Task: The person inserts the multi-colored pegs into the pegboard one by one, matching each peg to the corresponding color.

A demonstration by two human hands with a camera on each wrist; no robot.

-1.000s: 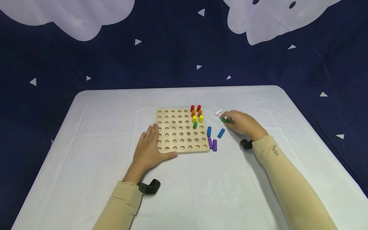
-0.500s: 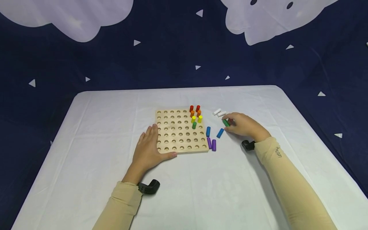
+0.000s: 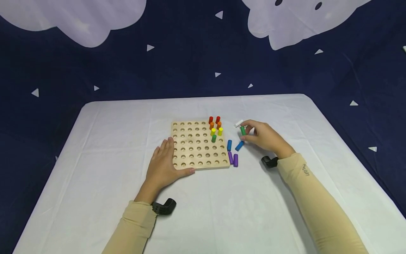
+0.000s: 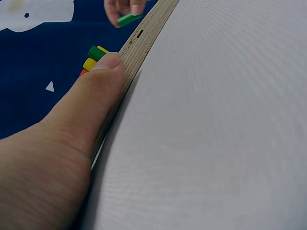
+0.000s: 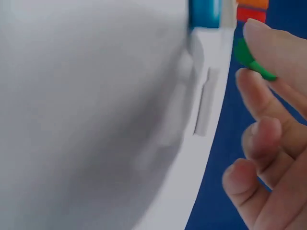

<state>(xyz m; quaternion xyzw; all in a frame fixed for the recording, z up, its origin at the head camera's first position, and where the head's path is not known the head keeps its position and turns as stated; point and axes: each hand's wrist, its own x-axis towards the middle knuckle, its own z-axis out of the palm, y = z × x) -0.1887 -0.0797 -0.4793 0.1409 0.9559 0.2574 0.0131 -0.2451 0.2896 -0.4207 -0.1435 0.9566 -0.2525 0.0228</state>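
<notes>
In the head view my right hand (image 3: 267,137) pinches a green peg (image 3: 243,130) between thumb and index finger, right of the wooden peg board (image 3: 204,159). The right wrist view shows this green peg (image 5: 243,52) at the fingertips, the other fingers loosely bent. My left hand (image 3: 161,170) lies along the board's left edge, fingers straight, thumb against its front edge. Standing in the board's right-hand columns are two red pegs (image 3: 210,120), two orange pegs (image 3: 211,126), two yellow pegs (image 3: 213,132) and one green peg (image 3: 214,138).
Two blue pegs (image 3: 229,145) and two purple pegs (image 3: 235,160) lie on the white cloth beside the board's right edge. Behind them a white peg (image 3: 238,123) lies close to the right fingertips. A dark blue backdrop (image 3: 190,70) hangs beyond the table.
The right hand, holding the green peg, first drew back slightly, then moved left toward the board. The peg has turned more upright in its fingers. My left hand has stayed in place.
</notes>
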